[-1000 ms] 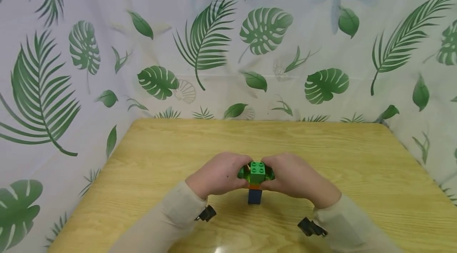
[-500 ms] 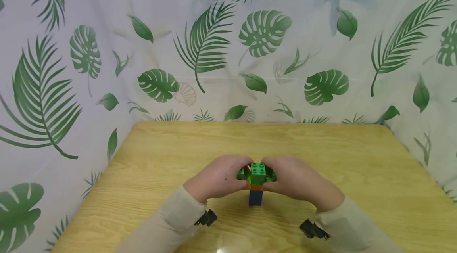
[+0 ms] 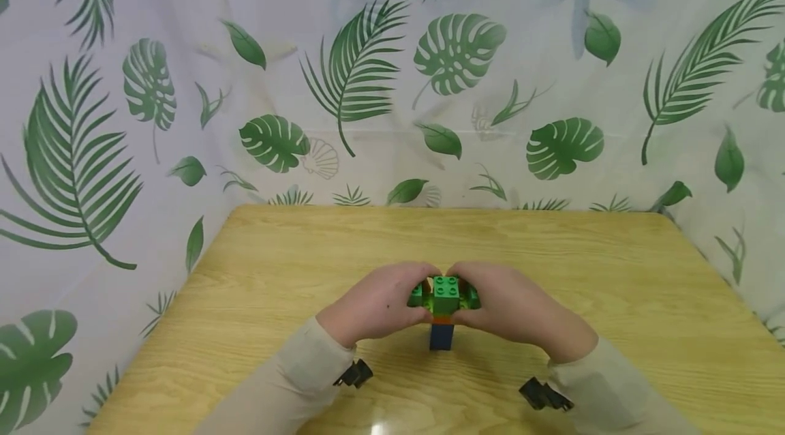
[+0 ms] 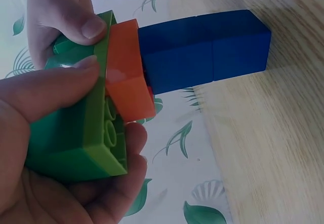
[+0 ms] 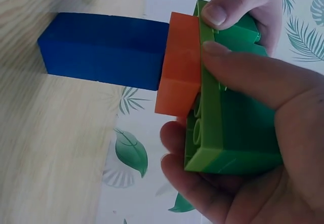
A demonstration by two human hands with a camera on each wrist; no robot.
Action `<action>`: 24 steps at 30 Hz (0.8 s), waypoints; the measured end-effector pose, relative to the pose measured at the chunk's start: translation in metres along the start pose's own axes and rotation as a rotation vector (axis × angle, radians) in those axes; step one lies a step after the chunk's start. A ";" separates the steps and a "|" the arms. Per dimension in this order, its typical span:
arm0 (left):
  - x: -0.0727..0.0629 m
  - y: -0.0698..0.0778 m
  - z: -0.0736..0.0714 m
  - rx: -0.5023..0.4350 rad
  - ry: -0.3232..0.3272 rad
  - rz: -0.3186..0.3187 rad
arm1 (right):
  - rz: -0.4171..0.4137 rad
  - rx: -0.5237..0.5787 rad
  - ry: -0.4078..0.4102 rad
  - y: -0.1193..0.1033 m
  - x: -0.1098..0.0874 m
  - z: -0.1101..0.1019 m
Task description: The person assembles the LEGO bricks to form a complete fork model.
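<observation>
An upright stack of toy building bricks stands on the table. Two dark blue bricks (image 4: 202, 51) form its lower column. An orange brick (image 4: 126, 72) sits on them, then a wider light green piece (image 5: 211, 102) overhanging both sides, with darker green bricks on top. A studded green brick (image 3: 445, 296) shows between the hands in the head view. My left hand (image 3: 386, 305) grips the left end of the green part, thumb on the near side and fingers curled beneath. My right hand (image 3: 512, 305) grips the right end likewise. The palms hide much of the outer green bricks.
The wooden table (image 3: 306, 237) extends around the stack on all sides. A leaf-patterned cloth (image 3: 380, 80) hangs behind and beside it. Dark wrist-worn devices sit below the left (image 3: 354, 373) and right (image 3: 544, 394) sleeves.
Both hands keep their hold on the green bricks. Behind the middle brick, their fingers have come slightly closer together. The stack remains in place, with a slight shift of the head view.
</observation>
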State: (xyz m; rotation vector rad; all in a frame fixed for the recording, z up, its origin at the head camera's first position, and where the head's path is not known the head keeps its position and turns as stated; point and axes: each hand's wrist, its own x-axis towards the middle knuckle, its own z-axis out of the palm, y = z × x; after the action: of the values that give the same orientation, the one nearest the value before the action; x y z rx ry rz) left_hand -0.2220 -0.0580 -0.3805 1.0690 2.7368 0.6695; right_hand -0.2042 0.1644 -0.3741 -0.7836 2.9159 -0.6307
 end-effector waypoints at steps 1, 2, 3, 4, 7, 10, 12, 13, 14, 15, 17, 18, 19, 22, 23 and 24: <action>0.000 0.000 -0.001 0.001 0.003 -0.001 | 0.003 0.014 0.004 0.001 0.000 -0.001; 0.000 0.000 -0.002 -0.003 0.004 -0.003 | 0.001 0.028 0.006 0.002 0.000 -0.001; 0.000 0.000 -0.002 -0.009 0.004 -0.005 | -0.004 0.042 0.010 0.003 -0.001 -0.002; 0.000 0.000 -0.003 -0.015 0.007 -0.005 | -0.011 0.058 0.012 0.005 -0.001 -0.002; -0.002 -0.002 -0.004 -0.049 0.016 -0.017 | -0.031 0.111 0.023 0.009 -0.004 -0.002; -0.005 -0.004 -0.005 -0.073 0.029 -0.018 | -0.025 0.166 0.028 0.014 -0.008 -0.003; -0.007 -0.006 -0.006 -0.077 0.036 -0.017 | -0.022 0.188 0.029 0.017 -0.010 -0.003; -0.007 -0.006 -0.006 -0.075 0.040 -0.016 | -0.024 0.192 0.031 0.018 -0.011 -0.003; -0.007 -0.007 -0.006 -0.073 0.042 -0.016 | -0.025 0.192 0.033 0.018 -0.011 -0.003; -0.008 -0.007 -0.006 -0.072 0.044 -0.017 | -0.029 0.192 0.034 0.019 -0.011 -0.003; -0.008 -0.008 -0.006 -0.072 0.042 -0.023 | -0.036 0.194 0.035 0.019 -0.012 -0.002; -0.008 -0.009 -0.006 -0.076 0.040 -0.027 | -0.037 0.197 0.036 0.020 -0.012 -0.002; -0.008 -0.009 -0.006 -0.080 0.037 -0.029 | -0.038 0.202 0.036 0.020 -0.012 -0.002; -0.009 -0.011 -0.005 -0.088 0.029 -0.038 | -0.027 0.226 0.030 0.021 -0.015 -0.001; -0.010 -0.011 -0.005 -0.090 0.028 -0.042 | -0.023 0.233 0.029 0.022 -0.016 -0.001; -0.010 -0.011 -0.005 -0.093 0.028 -0.045 | -0.019 0.239 0.029 0.022 -0.016 -0.001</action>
State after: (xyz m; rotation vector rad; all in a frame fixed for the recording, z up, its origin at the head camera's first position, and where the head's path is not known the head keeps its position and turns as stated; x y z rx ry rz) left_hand -0.2229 -0.0740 -0.3815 0.9823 2.7146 0.8018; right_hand -0.2006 0.1906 -0.3827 -0.7784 2.7884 -0.9771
